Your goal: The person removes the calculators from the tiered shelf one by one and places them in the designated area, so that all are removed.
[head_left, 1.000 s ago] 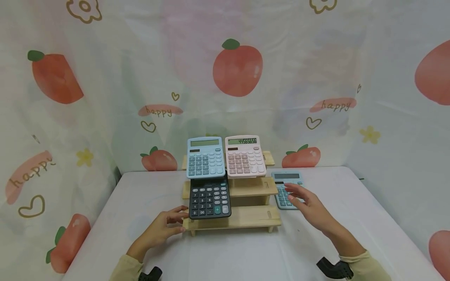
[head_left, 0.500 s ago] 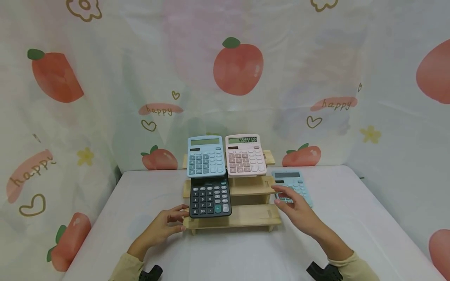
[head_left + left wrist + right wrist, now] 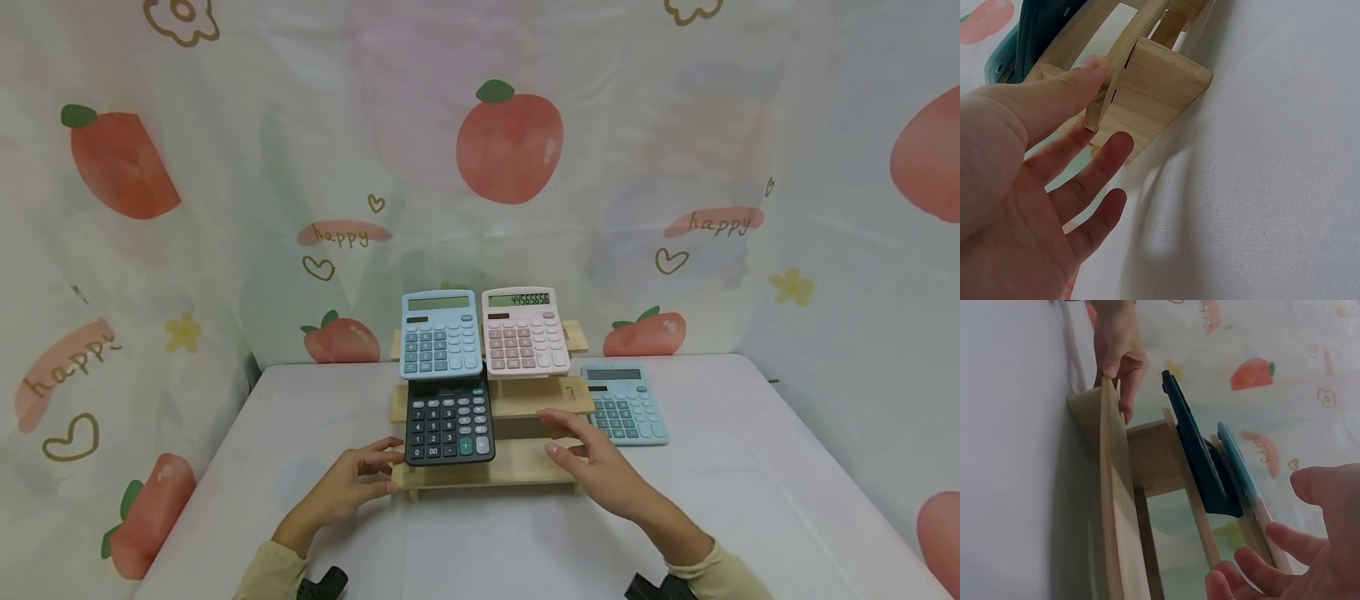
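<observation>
A tiered wooden rack (image 3: 525, 462) stands mid-table. My left hand (image 3: 341, 487) pinches the left end of its lowest board, thumb on one face and forefinger on the other in the left wrist view; the remaining fingers (image 3: 1100, 215) extend free. My right hand (image 3: 600, 471) holds nothing, fingers loosely bent, overlapping the right end of that board in the head view. A black calculator (image 3: 450, 421) leans on the rack's left side. Above it a light blue calculator (image 3: 440, 337) and a pink calculator (image 3: 525, 333) sit side by side on the rack, the pink one displaying digits.
Another light blue calculator (image 3: 633, 408) lies on the white table (image 3: 480, 542), right of the rack and beyond my right hand. A printed cloth backdrop (image 3: 510, 250) with fruit pictures surrounds the table at the back and sides.
My right hand has moved left, away from the light blue calculator on the table to the rack's right end. That calculator has shifted slightly right. My left hand stays at the rack's left end.
</observation>
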`<state>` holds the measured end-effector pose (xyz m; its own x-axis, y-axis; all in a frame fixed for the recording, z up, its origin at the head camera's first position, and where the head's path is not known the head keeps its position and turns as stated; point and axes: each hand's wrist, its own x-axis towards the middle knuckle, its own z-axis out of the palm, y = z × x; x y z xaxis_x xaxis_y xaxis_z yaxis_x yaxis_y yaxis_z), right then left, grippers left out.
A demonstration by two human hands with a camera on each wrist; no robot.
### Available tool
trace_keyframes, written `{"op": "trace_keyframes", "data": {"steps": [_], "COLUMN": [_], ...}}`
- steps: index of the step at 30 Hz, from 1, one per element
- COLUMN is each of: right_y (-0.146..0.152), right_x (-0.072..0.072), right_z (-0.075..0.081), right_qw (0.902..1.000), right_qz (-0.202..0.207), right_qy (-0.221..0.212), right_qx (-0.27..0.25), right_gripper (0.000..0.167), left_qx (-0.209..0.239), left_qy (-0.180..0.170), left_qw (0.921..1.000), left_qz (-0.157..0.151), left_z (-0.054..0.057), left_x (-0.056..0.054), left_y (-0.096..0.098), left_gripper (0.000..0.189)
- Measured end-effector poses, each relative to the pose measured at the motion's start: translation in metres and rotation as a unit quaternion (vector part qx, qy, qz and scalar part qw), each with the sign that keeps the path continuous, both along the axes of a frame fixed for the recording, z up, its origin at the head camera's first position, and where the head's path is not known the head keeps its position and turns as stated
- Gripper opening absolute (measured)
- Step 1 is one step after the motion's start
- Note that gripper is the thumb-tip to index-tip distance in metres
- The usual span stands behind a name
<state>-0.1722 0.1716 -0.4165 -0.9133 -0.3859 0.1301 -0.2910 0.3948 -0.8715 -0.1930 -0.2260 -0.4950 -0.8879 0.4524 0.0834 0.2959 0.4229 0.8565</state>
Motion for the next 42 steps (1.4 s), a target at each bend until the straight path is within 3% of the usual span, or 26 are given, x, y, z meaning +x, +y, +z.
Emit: {"op": "trace_keyframes", "data": {"steps": [16, 42], "right_y": [-0.039, -0.072], "right_x": [-0.005, -0.023], "right_z": [-0.018, -0.025], "right_qw": [0.9896, 0.9814], "right_qz": [0.076, 0.052], "right_qy": [-0.077, -0.114], "right_qx": [-0.095, -0.146], "right_gripper": [0.055, 0.057], "left_qx": [0.008, 0.012], "left_qy": [-0.007, -0.009], "left_qw": [0.9999, 0.9999], "left_qz": [0.000, 0.002], "left_z": [0.002, 0.001], "left_x": [0.002, 0.001], "left_y": [0.000, 0.000], "left_gripper": [0.044, 0.043]}}
